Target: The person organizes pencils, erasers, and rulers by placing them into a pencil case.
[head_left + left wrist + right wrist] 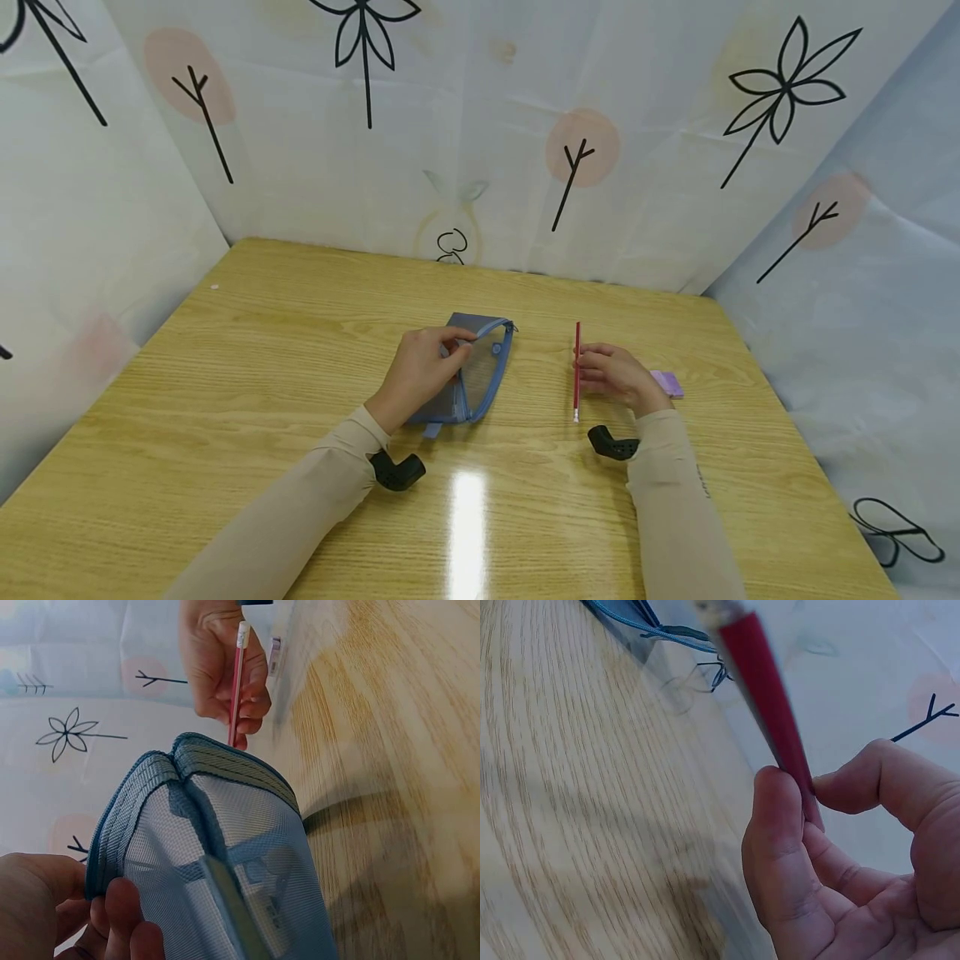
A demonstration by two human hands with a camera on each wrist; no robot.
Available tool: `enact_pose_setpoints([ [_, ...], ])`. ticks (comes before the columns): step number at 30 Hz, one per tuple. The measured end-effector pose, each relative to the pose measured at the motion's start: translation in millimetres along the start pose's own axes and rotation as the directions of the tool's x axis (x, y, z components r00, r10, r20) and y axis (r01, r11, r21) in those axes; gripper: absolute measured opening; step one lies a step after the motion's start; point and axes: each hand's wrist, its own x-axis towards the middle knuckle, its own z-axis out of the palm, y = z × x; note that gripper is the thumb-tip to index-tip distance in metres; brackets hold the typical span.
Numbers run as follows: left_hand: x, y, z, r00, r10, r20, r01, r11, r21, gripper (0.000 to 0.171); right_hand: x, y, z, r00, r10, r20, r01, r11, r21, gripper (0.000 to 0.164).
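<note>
One red pencil (577, 371): held over the wood-grain table (300, 333), right of the mesh pouch (438, 407) and apart from it (white-tipped at one end).
Right hand (611, 373): pencil pinched between thumb and fingers.
Pouch: unzipped, mouth spread, rim pinched by left hand (423, 367), thumb against fingers.
Purple item (667, 383): beside right hand, partly hidden.
Backdrop (480, 158): printed with flowers and twigs.

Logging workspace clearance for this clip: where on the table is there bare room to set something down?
Bare table lies widest between the left hand and the table's left edge, save a small white speck. A narrower strip separates pouch and red pencil. Crowded: the left hand gripping the pouch; the right hand holding the pencil near the purple item.
</note>
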Motion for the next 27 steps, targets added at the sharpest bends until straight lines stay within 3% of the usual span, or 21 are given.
enact_pose_setpoints([
  [14, 0.8, 1.3, 0.0, 1.0, -0.007, 0.005, 0.007, 1.0, 0.006, 0.021, 4, 0, 13, 0.994, -0.015, 0.109, 0.015, 1.0, 0.0, 0.038],
  [27, 0.2, 0.5, 0.8, 1.0, -0.013, 0.005, 0.013, 1.0, 0.007, 0.021, 12, 3, 38, 0.99, 0.009, 0.139, -0.001, 0.998, -0.06, 0.04],
])
